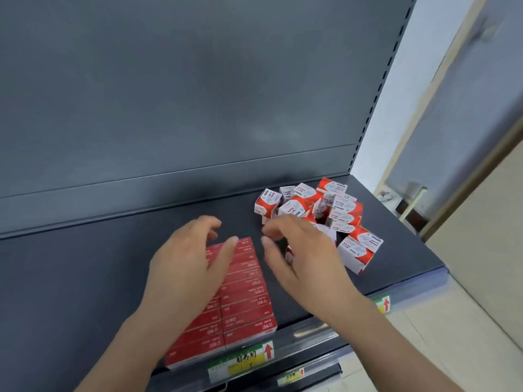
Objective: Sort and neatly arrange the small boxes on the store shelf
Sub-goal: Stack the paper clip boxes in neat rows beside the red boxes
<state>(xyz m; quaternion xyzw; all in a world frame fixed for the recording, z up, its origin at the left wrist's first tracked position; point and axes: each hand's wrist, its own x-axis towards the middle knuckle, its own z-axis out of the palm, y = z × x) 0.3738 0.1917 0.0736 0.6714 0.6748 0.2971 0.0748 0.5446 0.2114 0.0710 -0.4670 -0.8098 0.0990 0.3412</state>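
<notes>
My left hand (195,267) and right hand (305,258) hung loose, empty, above the dark metal shelf (85,264): flat red cardboard boxes (246,295) rowed in front, white-and-red paper-clip boxes (334,216) heaped rightward. I judged picking topmost first safest.

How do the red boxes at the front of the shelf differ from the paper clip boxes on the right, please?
The red boxes are red all over; the paper clip boxes are white with red parts. The red boxes are flat and long; the paper clip boxes look nearer to cubes. The red boxes lie in neat rows; the paper clip boxes sit in a tilted heap. Both are small cartons on one dark shelf.
</notes>
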